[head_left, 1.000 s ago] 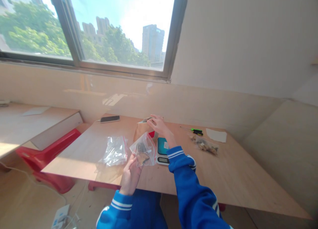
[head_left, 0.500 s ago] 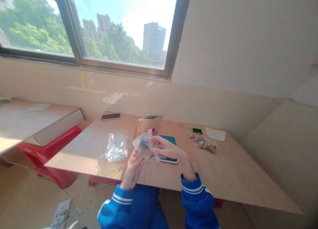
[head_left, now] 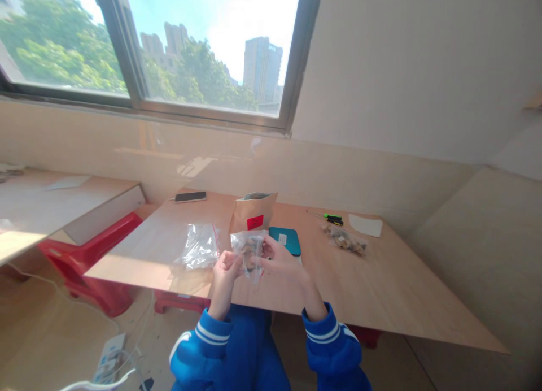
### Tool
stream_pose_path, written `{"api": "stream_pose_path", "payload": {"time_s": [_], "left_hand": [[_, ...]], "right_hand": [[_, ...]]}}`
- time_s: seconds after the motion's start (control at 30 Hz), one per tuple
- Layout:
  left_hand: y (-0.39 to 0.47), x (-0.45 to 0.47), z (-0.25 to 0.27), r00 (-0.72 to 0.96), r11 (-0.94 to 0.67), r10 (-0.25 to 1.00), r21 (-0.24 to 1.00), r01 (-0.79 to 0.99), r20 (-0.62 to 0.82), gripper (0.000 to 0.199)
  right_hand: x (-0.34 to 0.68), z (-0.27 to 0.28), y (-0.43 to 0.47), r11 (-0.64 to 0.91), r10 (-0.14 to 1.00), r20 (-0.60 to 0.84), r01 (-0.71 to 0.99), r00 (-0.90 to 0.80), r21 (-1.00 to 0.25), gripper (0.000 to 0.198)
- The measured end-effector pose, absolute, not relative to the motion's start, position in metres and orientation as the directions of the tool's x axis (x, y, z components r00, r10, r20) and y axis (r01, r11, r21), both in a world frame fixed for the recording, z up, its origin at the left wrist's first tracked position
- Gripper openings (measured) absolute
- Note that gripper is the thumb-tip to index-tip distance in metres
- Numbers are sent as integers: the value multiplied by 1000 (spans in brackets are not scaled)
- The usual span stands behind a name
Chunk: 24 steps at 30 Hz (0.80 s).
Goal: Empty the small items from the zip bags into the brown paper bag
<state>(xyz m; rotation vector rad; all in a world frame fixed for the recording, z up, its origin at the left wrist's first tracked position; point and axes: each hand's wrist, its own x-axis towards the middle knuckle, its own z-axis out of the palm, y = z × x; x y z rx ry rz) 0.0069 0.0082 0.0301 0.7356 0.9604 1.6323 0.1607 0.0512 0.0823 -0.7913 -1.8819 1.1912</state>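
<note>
Between my hands is a clear zip bag (head_left: 250, 252) with brown dried pieces inside; a reddish strip shows at its lower edge. My left hand (head_left: 227, 266) pinches the bag's left side. On the other side, my right hand (head_left: 282, 259) has its fingers closed around the bag's right edge. Just behind stands an open brown paper pouch (head_left: 242, 214) with a red label. A teal kitchen scale (head_left: 291, 239) lies beside it, its near part hidden by my right hand. To the left rests a stack of clear zip bags (head_left: 200, 245) with red strips.
A filled clear bag of brown pieces (head_left: 345, 242) lies to the right. Behind it are green-and-black screwdrivers (head_left: 333, 218) and a white paper sheet (head_left: 365, 226). A phone (head_left: 190, 197) is at the back left. Red stools (head_left: 97, 255) stand left of and under the table (head_left: 402, 300).
The held bag has turned and come down slightly, so its contents show more plainly. The pouch's red label is now uncovered, while the scale's front is more hidden.
</note>
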Motion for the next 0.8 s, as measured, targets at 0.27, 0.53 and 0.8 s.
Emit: {"api": "stream_pose_path", "payload": {"time_s": [0.27,0.53,0.8], "left_hand": [[4,7,38,-236,-104,970,774,-625,-60,24],[9,-5,31,-263,-107,960,745,-659,-95,31],[13,-26,28,-281,-82,949,752,-654,-141,34]], "right_hand": [[157,76,52,285,911,290,-62,-293,-957,36],[164,99,106,417,908,419,-95,1,-904,36],[126,113,201,712,664,747,273,42,-648,19]]}}
